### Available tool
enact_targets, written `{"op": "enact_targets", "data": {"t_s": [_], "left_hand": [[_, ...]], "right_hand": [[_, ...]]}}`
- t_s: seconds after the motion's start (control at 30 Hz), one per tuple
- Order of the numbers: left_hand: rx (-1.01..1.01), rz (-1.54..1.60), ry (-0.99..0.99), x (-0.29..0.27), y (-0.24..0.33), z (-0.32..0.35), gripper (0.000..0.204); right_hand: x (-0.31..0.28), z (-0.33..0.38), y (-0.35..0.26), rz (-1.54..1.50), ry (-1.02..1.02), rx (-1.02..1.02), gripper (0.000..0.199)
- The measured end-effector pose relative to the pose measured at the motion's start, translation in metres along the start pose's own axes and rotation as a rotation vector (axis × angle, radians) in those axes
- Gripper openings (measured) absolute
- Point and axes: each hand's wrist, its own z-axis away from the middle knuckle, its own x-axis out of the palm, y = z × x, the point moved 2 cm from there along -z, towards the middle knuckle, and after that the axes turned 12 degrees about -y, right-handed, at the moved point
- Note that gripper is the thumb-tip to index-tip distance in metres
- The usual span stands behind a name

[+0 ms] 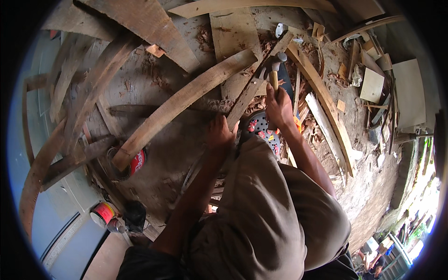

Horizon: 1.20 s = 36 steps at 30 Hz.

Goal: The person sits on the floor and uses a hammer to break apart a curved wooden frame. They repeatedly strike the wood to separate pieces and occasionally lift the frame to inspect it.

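Note:
My right hand (pixel 278 108) is closed round the wooden handle of a hammer (pixel 274 79), whose metal head points away from me. Under and beside the hammer runs a narrow wooden strip (pixel 245 100), slanting from near left to far right. The fingers of my left hand (pixel 223 133) are wrapped round the near end of this strip. A small pale spot, perhaps a nail head, shows on the strip; it is too small to be sure. Below my right hand is a dark clog (pixel 259 124) with holes and colourful charms, partly covered by my trouser leg.
A long board (pixel 186 102) lies left of the strip, its near end over a red can (pixel 136 162). Another beam (pixel 322 100) lies to the right among wood shavings. Scrap wood (pixel 372 85) piles up at far right. A person (pixel 374 265) appears at lower right.

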Motion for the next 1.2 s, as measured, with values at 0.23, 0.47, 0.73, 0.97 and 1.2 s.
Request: {"op": "enact_targets", "data": {"t_s": [0.23,0.47,0.73,0.97,1.2], "left_hand": [[-0.021,0.026,0.025,0.000,-0.001,0.002,0.052],[0.017,-0.008,0.012,0.002,-0.004,-0.001,0.053],[0.007,-0.074,-0.031,-0.001,0.005,-0.003,0.055],[-0.007,-0.084,0.018,0.008,0.003,-0.005,0.055],[-0.020,-0.098,0.031,0.016,-0.001,-0.006,0.054]], "right_hand": [[0.003,0.002,-0.034,-0.007,-0.093,0.001,0.043],[0.020,0.011,-0.019,0.032,-0.115,-0.084,0.037],[0.018,0.002,-0.028,-0.113,-0.172,0.139,0.040],[0.022,0.006,-0.056,-0.280,-0.259,0.142,0.033],[0.040,0.012,-0.049,-0.390,-0.148,0.184,0.036]]}}
